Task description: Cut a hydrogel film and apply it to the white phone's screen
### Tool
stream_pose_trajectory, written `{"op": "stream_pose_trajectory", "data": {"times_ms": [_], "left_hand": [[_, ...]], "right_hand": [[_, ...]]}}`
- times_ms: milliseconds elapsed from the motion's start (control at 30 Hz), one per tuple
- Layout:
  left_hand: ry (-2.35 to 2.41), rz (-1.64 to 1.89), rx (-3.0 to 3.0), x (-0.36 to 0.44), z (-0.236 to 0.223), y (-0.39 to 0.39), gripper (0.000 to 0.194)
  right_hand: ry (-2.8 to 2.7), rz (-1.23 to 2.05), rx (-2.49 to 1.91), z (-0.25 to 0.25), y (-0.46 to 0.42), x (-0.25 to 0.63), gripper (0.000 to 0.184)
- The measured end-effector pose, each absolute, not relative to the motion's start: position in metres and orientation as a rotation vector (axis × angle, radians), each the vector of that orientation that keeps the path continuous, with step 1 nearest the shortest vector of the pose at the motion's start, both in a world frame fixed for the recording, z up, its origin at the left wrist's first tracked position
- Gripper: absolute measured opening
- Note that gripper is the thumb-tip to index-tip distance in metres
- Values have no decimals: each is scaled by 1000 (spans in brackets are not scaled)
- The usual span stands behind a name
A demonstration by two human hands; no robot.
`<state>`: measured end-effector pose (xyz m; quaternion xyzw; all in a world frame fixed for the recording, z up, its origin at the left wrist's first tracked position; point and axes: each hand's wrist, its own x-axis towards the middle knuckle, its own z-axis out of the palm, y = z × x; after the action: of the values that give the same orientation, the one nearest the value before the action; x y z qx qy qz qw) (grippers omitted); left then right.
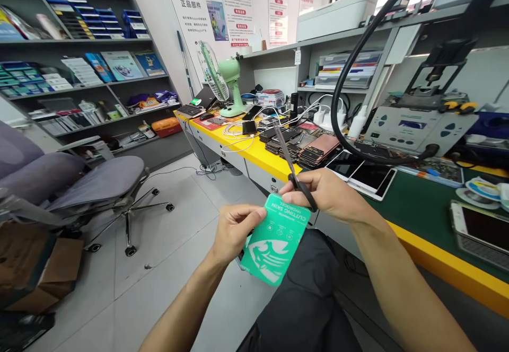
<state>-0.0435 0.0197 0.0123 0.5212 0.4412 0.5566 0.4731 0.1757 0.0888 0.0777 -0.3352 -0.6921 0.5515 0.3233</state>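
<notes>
Between the thumb and fingers of my left hand (236,230) is the edge of a green hydrogel skin sheet (274,243) with white print, its lettering upside down to me. My right hand (322,193) holds a pair of scissors (285,148) by the black handles, blades pointing up and away from the sheet. The thumb of that hand touches the sheet's upper edge. Something partly hidden shows behind the sheet's left side; I cannot make out what it is. Both hands are above my lap, in front of the bench.
On the yellow-edged bench (262,161) lie stacks of phone parts (294,142), tangled white cables and white tablets (371,174). A green fan (228,76) stands farther back. A black hose (338,92) arches near a grey soldering station (417,129). An office chair (95,182) stands left.
</notes>
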Motion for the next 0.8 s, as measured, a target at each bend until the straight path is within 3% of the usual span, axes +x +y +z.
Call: {"op": "stream_pose_trajectory", "data": {"times_ms": [300,800], "left_hand": [[1120,1286,1325,-44,11,18,36],[1155,1205,1363,-61,-1,4,38]], "right_hand": [[-2104,1396,-938,82,100,166,23],[-1759,1342,-955,74,111,177,15]]}}
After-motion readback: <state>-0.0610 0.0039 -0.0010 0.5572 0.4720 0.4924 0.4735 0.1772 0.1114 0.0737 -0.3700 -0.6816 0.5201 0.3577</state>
